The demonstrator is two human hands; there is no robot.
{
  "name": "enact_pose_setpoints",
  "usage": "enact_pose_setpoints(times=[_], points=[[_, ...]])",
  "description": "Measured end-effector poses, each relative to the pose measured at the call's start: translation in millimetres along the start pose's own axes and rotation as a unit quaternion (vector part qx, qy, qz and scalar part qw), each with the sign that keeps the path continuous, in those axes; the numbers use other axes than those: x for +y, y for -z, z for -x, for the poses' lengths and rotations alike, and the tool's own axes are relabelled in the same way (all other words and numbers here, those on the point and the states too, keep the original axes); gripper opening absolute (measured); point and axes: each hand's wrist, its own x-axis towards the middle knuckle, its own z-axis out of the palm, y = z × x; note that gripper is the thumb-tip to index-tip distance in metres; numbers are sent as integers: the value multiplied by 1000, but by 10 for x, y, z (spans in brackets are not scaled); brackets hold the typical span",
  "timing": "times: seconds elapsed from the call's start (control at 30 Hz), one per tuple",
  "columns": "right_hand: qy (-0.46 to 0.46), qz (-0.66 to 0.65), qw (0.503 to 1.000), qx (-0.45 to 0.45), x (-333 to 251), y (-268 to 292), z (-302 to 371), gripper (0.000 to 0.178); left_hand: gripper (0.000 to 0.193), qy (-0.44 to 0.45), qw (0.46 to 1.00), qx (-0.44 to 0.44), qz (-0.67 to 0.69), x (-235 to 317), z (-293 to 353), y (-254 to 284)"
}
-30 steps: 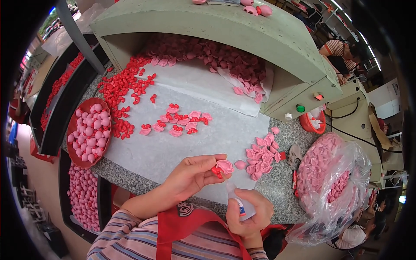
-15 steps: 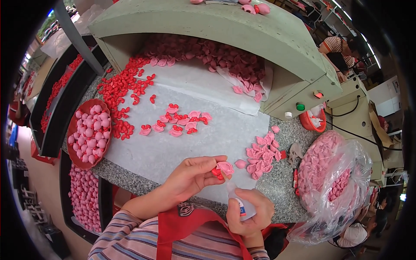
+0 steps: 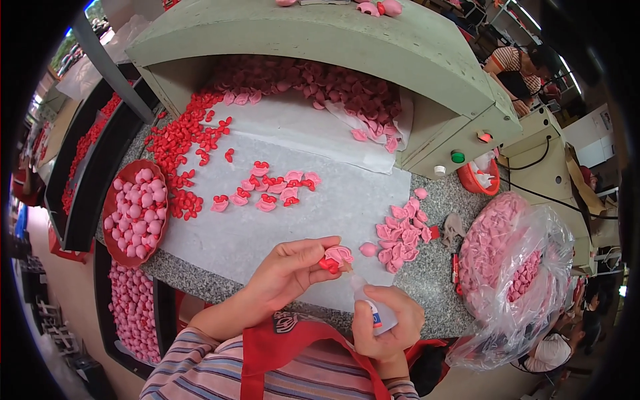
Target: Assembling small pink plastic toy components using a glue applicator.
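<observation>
Between the fingertips of my left hand (image 3: pixel 287 267) is a pink plastic shell piece (image 3: pixel 339 255) with a red bow-shaped part (image 3: pixel 329 265) beside it. My right hand (image 3: pixel 393 323) is wrapped around a translucent white glue bottle (image 3: pixel 378 312). Its thin nozzle points up at the pink piece and appears to touch its lower edge. On the white paper (image 3: pixel 227 247) lie several pink shells joined to red bows (image 3: pixel 267 190). To the right of my hands is a pile of loose pink shells (image 3: pixel 400 237).
Red bow parts (image 3: pixel 180 140) are heaped at the left, next to a red bowl (image 3: pixel 110 248) of pink balls. A green metal housing (image 3: pixel 300 33) arches over more shells. At the right are a clear bag (image 3: pixel 557 247) of pink pieces and a small red basket (image 3: pixel 475 189).
The whole view has shifted slightly. The nozzle stays at the pink piece, which has tilted a little in my left fingers. Both hands keep their hold.
</observation>
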Motion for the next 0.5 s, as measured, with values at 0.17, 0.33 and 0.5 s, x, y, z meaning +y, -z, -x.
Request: enact_pose_setpoints(times=[0.17, 0.33, 0.5], points=[[-15, -8, 1000, 5, 17, 17, 5, 26, 34, -19, 999, 2, -26, -24, -1, 38], [-35, -18, 999, 8, 12, 45, -7, 23, 35, -19, 999, 7, -31, -20, 0, 35], [-40, -4, 999, 9, 22, 58, 1, 22, 35, -25, 999, 1, -32, -13, -7, 69]])
